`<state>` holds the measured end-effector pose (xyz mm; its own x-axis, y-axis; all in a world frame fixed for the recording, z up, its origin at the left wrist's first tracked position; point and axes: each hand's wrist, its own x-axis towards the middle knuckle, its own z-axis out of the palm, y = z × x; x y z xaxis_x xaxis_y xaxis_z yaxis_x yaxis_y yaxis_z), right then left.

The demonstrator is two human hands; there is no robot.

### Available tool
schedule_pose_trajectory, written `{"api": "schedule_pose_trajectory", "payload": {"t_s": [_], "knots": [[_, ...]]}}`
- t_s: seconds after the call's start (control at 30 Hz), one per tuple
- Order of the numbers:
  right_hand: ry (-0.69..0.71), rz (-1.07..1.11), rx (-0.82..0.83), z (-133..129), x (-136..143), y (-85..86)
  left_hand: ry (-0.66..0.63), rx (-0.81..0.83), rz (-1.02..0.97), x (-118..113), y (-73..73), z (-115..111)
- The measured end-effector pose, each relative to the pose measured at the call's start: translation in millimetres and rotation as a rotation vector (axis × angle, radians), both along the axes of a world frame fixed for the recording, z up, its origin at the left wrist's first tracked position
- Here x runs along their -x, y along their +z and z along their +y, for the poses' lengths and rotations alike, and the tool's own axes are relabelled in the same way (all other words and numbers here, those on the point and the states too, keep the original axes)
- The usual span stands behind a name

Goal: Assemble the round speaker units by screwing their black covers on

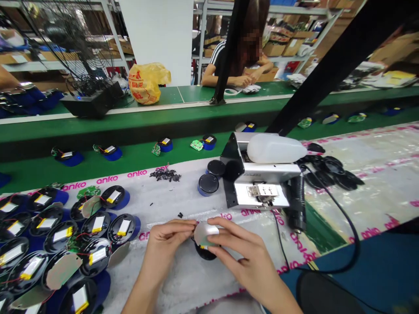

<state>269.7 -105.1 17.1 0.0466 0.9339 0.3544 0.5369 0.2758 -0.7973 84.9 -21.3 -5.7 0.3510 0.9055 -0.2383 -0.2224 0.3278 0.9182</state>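
Observation:
My right hand (240, 244) grips a round circuit board (204, 232) by its right edge, its pale, shiny side showing. Just under the board is a round black housing (207, 253), with a bit of yellow visible on it. At the board's left edge my left hand (173, 233) is pinched closed; what lies between its fingertips is too small to make out. Small black bits (180, 215) lie beyond my left hand.
Blue-sided housings (122, 229) with batteries and boards crowd the left. A black heap (166, 174) of small parts, two capped housings (208, 184), a metal machine (262, 172) and an electric screwdriver (297, 205) lie ahead. Housings sit along the green belt (137, 163); a co-worker (242, 56) sits beyond.

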Motion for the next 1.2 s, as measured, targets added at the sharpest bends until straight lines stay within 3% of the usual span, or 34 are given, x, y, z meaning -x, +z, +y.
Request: {"api": "schedule_pose_trajectory", "payload": {"t_s": [0.17,0.5,0.67,0.87,1.03,1.1,1.2], "knots": [[0.079,-0.006,0.044,-2.9,-5.3,4.5,-0.058,-0.225,0.223,6.2,12.0,0.1],[0.070,-0.053,0.109,-7.5,-4.4,1.6,-0.084,-0.053,0.180,-6.0,13.7,-6.4],[0.014,-0.179,0.165,-13.6,-2.2,0.5,-0.231,-0.122,0.159,0.3,25.2,-16.1],[0.008,-0.084,0.137,-10.7,-4.9,-6.2,-0.378,-0.237,0.381,14.7,7.8,-21.7],[0.008,0.065,0.100,-14.0,-3.6,-14.9,-0.295,-0.282,0.412,-8.3,-1.3,-20.1],[0.015,0.126,0.084,-18.2,-2.6,-20.6,-0.305,-0.248,0.411,-14.6,0.6,-18.7],[0.028,0.216,0.078,-24.9,-2.0,-29.9,-0.337,-0.061,0.310,-16.0,2.4,-20.7]]}}
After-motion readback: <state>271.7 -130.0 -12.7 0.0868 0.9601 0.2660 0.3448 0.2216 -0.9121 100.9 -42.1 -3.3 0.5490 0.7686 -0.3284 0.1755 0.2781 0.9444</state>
